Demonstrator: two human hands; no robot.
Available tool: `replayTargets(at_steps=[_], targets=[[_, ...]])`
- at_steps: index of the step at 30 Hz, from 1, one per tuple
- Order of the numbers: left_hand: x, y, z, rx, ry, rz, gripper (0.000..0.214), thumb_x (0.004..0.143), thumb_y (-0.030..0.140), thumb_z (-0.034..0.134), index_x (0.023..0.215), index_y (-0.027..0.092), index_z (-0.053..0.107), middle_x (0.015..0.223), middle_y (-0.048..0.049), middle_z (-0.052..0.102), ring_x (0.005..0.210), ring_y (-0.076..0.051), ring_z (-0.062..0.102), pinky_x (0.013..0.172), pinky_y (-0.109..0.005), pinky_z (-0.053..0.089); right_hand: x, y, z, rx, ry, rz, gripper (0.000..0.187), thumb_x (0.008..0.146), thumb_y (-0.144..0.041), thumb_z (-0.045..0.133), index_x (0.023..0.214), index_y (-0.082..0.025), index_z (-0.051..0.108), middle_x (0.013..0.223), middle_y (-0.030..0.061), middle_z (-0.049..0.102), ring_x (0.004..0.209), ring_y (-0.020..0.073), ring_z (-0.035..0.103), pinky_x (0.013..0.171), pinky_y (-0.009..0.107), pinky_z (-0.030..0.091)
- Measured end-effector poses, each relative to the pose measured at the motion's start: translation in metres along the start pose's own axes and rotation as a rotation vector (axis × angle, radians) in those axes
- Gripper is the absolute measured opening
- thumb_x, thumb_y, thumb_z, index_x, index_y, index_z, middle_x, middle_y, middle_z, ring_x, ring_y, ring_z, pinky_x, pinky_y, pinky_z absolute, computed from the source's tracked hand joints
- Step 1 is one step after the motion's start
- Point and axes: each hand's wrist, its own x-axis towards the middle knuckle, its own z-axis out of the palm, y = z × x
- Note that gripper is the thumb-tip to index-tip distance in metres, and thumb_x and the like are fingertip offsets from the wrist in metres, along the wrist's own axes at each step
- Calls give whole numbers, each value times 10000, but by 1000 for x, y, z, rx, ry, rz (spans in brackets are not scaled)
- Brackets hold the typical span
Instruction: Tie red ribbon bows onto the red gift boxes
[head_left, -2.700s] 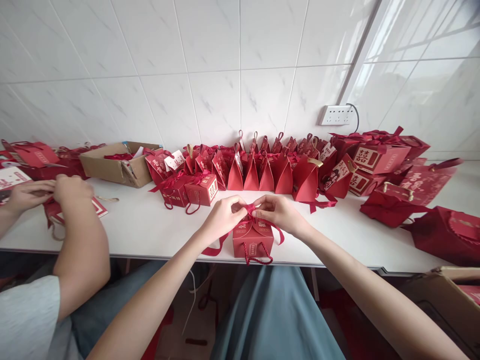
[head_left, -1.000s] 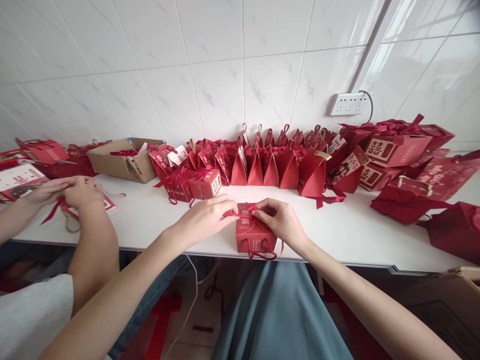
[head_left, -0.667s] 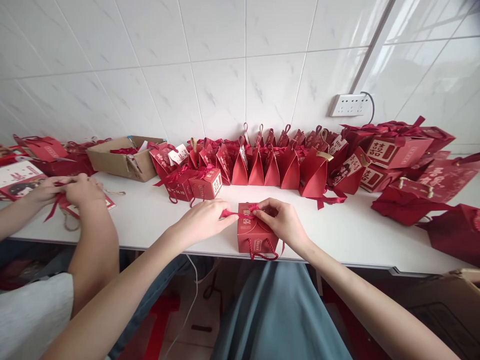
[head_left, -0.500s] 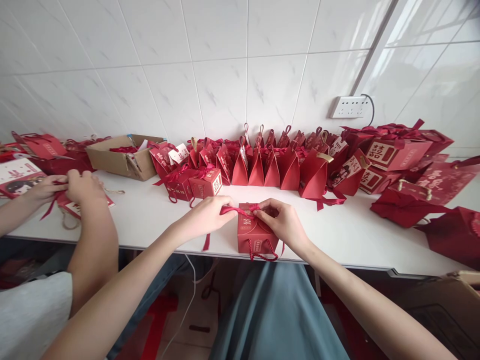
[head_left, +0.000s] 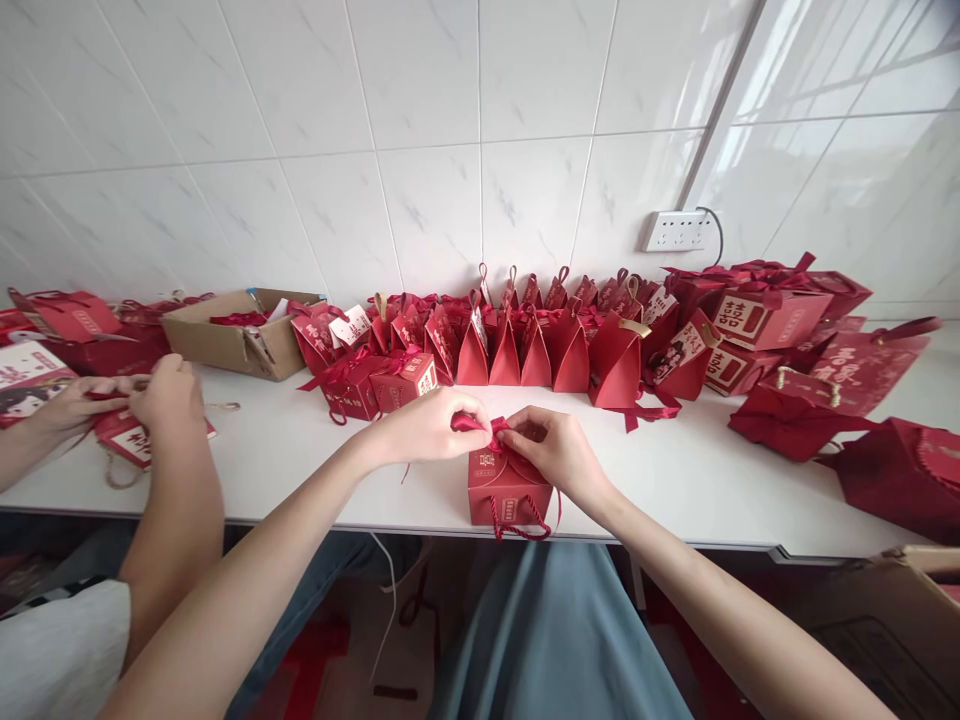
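A small red gift box [head_left: 508,492] with gold print and a twisted cord handle stands at the table's front edge before me. Over its top runs a red ribbon [head_left: 469,424]. My left hand [head_left: 435,428] pinches the ribbon just left of the box top. From the other side, my right hand [head_left: 553,448] has its thumb and forefinger closed on the ribbon at the middle of the lid. The two sets of fingertips nearly meet, and they partly hide the ribbon between them.
Finished-looking red boxes [head_left: 352,388] and a row of peaked red boxes [head_left: 536,350] line the wall. More boxes [head_left: 772,315] are piled at right. A cardboard box [head_left: 247,340] stands back left. A co-worker's hands [head_left: 161,395] handle ribbon over another red box [head_left: 127,440].
My left hand has brought its ribbon end in toward the right hand, so the stretched ribbon between them is now bunched. The whole view has tilted slightly upward.
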Motion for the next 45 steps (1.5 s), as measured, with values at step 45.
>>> replayTargets(at_steps=[45], targets=[[37, -5, 3, -134, 1, 136, 123, 743, 193, 599, 845, 187, 669, 872, -24, 691, 799, -160, 632, 716, -276, 491, 2, 7, 3, -182, 13, -80, 110, 723, -226, 574, 687, -185, 670, 695, 21, 671, 608, 156, 598, 576, 250, 447]])
